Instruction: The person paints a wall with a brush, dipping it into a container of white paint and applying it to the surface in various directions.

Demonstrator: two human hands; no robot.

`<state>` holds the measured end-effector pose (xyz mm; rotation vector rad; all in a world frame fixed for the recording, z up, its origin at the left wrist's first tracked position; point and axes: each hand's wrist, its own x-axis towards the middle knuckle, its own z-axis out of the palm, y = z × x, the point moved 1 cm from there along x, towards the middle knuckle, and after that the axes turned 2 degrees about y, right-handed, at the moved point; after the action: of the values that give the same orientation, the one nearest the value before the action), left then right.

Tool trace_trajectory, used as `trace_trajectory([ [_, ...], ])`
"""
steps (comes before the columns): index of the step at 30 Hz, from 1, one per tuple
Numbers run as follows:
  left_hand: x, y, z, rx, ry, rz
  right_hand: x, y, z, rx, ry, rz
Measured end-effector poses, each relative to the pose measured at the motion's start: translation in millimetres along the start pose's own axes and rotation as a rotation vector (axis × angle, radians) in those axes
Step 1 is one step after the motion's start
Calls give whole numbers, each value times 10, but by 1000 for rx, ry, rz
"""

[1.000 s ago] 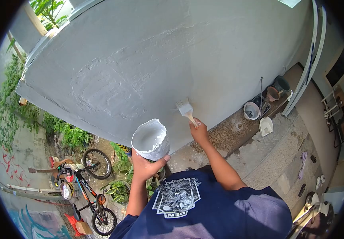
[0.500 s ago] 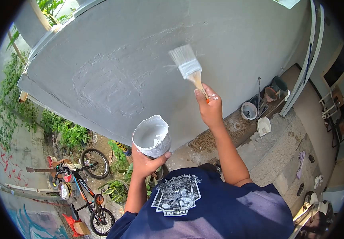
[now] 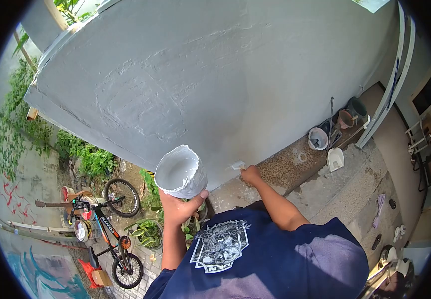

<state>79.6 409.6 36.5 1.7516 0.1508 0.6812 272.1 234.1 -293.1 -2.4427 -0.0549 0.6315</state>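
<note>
A white-coated paint container (image 3: 180,172) sits in my left hand (image 3: 179,208), its open top tilted toward the camera, with my thumb on its near side. Lower on the grey wall (image 3: 215,89), my right hand (image 3: 250,174) is closed round the handle of a paintbrush (image 3: 237,165). The brush looks small and pale against the lower part of the wall, and its handle is mostly hidden by my fingers. Raised ridges mark the wall's left part, and a darker patch shows near its middle.
A bicycle (image 3: 107,231) and a guitar (image 3: 53,204) are at the lower left, near green plants (image 3: 148,234). Buckets (image 3: 318,138) and a white dustpan (image 3: 335,159) lie along the wall's base at right. Slippers (image 3: 376,239) are on the paving.
My right hand has moved down with the brush, from the middle of the wall to its lower part. My left hand and the container have shifted slightly left.
</note>
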Motion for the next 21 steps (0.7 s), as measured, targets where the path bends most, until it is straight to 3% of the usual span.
trace_trajectory([
  [1,10,-8,3,-1,8,21,5,-28,-16,4,0,1],
  [3,47,-34,16,-5,14,42,5,-186,-194,390,161,-203],
  [5,43,-71,32,-29,-6,-13,-282,-734,-799,571,239,-278],
  [8,78,-76,79,-7,-6,7,-765,-1141,-1436,647,168,-324],
  [10,116,-96,111,-23,5,18,-1067,-1330,-1703,935,307,-514],
  [14,137,-162,118,-37,-37,-43,-1149,-1611,-2104,1159,334,-711],
  [17,164,-150,116,-19,-67,-50,-791,-1516,-1926,1095,316,-643],
  [19,182,-97,144,-16,-56,-16,-189,-1122,-1343,786,313,-495],
  [21,182,-90,150,-18,-38,16,171,-629,-668,734,358,-433],
])
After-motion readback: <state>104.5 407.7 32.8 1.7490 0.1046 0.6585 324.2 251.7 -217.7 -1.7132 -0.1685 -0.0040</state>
